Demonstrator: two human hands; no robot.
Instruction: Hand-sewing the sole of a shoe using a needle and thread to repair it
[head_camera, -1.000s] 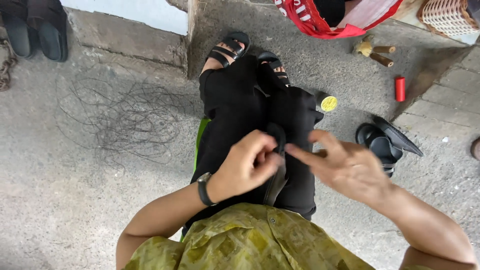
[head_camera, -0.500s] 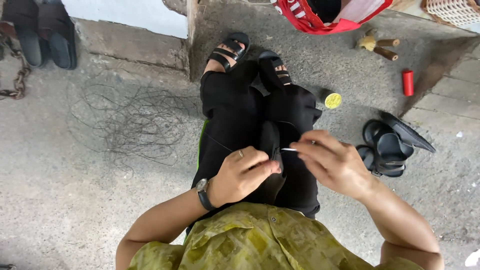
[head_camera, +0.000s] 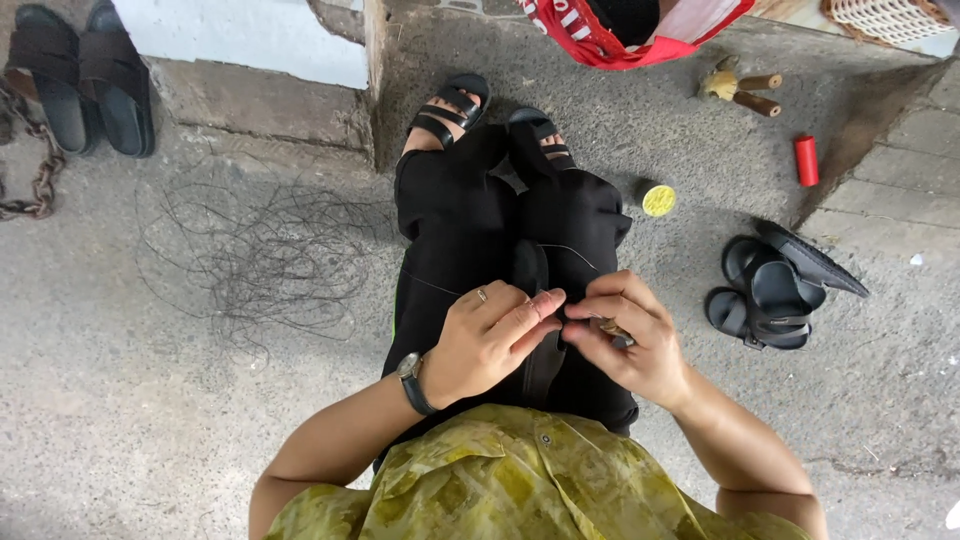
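The person sits on a concrete floor (head_camera: 150, 420) with legs stretched out in black trousers (head_camera: 450, 230), and both hands meet over the lap. The left hand (head_camera: 485, 340) is curled, with thumb and forefinger pressed together at their tips; the right hand (head_camera: 625, 335) is curled facing it, its fingertips pinched just beside those of the left. Between them lies a dark strap-like piece (head_camera: 530, 270) that runs along the thighs, and a thin pale thread (head_camera: 575, 255) runs from the pinch across the right knee. Both hands seem closed on the thread or the strap edge where they touch; exactly what each holds is too small to tell. Something small and brownish (head_camera: 612, 328) shows inside the right hand's fingers.

As a judgement, the work looks like hand stitching or threading on the strap, and it is in the middle: the thread is drawn out and in use, but no finished seam or knot is visible, so how much remains cannot be read.

Around the person are a loose tangle of thin dark wire or thread (head_camera: 260, 260) on the floor to the left, a small yellow round lid (head_camera: 659, 200) just beside the right knee, a red spool (head_camera: 806, 160) farther off, and black sandals (head_camera: 770, 290) to the right.
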